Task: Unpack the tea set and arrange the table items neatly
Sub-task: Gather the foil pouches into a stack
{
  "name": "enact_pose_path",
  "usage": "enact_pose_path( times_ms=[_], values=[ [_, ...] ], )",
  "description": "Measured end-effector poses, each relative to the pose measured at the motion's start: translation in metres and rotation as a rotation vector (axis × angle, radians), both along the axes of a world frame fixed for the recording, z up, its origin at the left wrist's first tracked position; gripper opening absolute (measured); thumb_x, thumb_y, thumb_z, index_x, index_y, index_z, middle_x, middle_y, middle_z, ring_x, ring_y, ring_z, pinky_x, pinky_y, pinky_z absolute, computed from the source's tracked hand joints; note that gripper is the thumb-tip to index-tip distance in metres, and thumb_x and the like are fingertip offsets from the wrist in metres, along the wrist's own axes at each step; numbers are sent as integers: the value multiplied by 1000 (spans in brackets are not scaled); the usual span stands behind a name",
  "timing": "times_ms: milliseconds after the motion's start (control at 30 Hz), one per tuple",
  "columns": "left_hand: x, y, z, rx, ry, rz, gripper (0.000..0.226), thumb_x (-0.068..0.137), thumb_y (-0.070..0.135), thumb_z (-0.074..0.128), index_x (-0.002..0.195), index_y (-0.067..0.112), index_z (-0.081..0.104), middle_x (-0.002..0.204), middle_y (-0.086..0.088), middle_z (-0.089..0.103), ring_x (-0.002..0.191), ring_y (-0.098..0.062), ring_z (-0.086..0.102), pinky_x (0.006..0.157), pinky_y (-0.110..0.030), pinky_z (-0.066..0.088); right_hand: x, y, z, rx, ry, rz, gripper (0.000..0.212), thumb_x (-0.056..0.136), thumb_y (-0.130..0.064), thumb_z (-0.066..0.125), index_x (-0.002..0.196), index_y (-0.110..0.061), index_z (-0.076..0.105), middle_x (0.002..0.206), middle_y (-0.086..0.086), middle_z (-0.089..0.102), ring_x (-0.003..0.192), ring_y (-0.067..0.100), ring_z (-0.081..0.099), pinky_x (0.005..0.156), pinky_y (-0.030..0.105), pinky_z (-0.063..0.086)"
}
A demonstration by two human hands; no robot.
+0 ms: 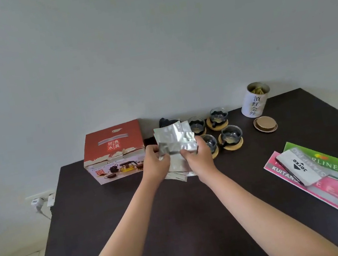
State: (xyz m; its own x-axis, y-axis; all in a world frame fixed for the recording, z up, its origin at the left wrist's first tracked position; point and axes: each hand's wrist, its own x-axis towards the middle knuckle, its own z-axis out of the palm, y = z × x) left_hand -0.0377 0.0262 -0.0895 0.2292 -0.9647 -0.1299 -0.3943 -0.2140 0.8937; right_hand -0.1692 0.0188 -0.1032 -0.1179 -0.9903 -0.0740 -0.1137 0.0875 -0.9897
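A dark brown table (180, 226) stands against a plain pale wall (149, 41). Low on the wall, left of the table, a white plug (35, 202) sits in a socket.

At the back left of the table is a red and white tea set box (114, 152). It has Chinese writing on top and a picture of a teapot and cups on the front. At the back right stands an open white tea tin (254, 100) with black Chinese writing down its side. Its round lid (265, 124) lies just in front of it. Between the box and the tin are small glass cups (230, 134) on round tan coasters (233, 145).

On the right lie a pink packet (331, 196) that reads "KUITANS", a green packet (337, 166) that reads "LINE", and a white box (300, 169) on top that reads "JOYKO".

Both hands hold a bunch of shiny silver foil packets (175, 142) over the middle of the table, in front of the cups. The packets stand up tall, long side pointing up and down, fanned out at the top. The left hand (156, 163) curls its fingers round the left side of the bunch. The right hand (197, 156) pinches the right side.
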Motion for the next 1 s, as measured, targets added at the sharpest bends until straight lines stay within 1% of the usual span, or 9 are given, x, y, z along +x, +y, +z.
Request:
enact_pose_path(
  times_ms=[100, 267, 367, 433, 633, 700, 767, 900, 1000],
  values=[
    [-57, 14, 0, -23, 26, -51, 21, 88, 15, 59, 102, 17, 44, 95, -11, 59, 68, -22, 56, 53, -34, 46, -57, 23, 2, -5, -30, -86, 23, 85, -1, 60, 103, -15, 58, 90, -3, 63, 73, 3, 59, 62, 13, 46],
    [-179, 35, -1, -43, 43, -171, 22, 86, 12, 59, 103, 16, 46, 90, -6, 59, 68, -19, 54, 57, -30, 47, -175, 62, 0, 24, -36, -256, 22, 84, -6, 61, 97, -22, 55, 89, -2, 61, 78, 14, 60, 64, 24, 45],
    [-267, 51, -11, -15, 62, -291, 22, 85, 15, 59, 102, 20, 47, 92, -2, 61, 77, -21, 60, 70, -42, 53, -259, 92, -11, 67, -64, -382, 20, 85, -11, 58, 99, -26, 55, 88, 0, 61, 76, 18, 59, 63, 31, 47],
    [-328, 64, -20, 12, 67, -359, 22, 86, 16, 58, 105, 18, 47, 94, -1, 61, 80, -17, 60, 73, -41, 53, -314, 116, -19, 87, -71, -496, 24, 84, -10, 56, 105, -22, 56, 94, 1, 63, 83, 21, 62, 69, 34, 52],
    [-495, 117, -52, 108, 66, -619, 22, 87, 14, 59, 106, 12, 48, 86, 4, 57, 79, -16, 58, 65, -24, 47, -465, 198, -53, 150, -98, -816, 26, 88, -10, 56, 109, -22, 47, 97, -8, 56, 83, 5, 56, 65, 17, 45],
    [-538, 136, -67, 136, 38, -722, 26, 85, 9, 57, 109, 9, 49, 86, 3, 58, 78, -15, 58, 62, -20, 45, -501, 224, -72, 205, -108, -920, 26, 88, -11, 55, 110, -22, 46, 93, -11, 54, 82, 3, 54, 63, 16, 42],
    [-579, 151, -85, 146, -11, -821, 32, 82, 3, 55, 113, 10, 52, 90, 2, 59, 80, -15, 56, 60, -18, 39, -531, 248, -93, 290, -121, -1032, 28, 87, -13, 55, 114, -20, 50, 94, -10, 57, 82, 4, 55, 71, 24, 49],
    [-651, 174, -128, 227, -158, -1051, 33, 82, 3, 51, 114, 10, 54, 99, -2, 60, 88, -18, 55, 71, -19, 36, -583, 283, -137, 432, -115, -1190, 33, 86, -12, 55, 119, -16, 57, 99, -2, 64, 85, 13, 61, 85, 38, 53],
    [-695, 180, -164, 320, -277, -1186, 17, 81, 2, 47, 91, 13, 56, 86, -3, 59, 80, -21, 55, 65, -24, 38, -618, 299, -173, 572, -126, -1254, 41, 86, -11, 55, 127, -10, 51, 113, 6, 63, 94, 21, 60, 80, 32, 49]
  ],
)
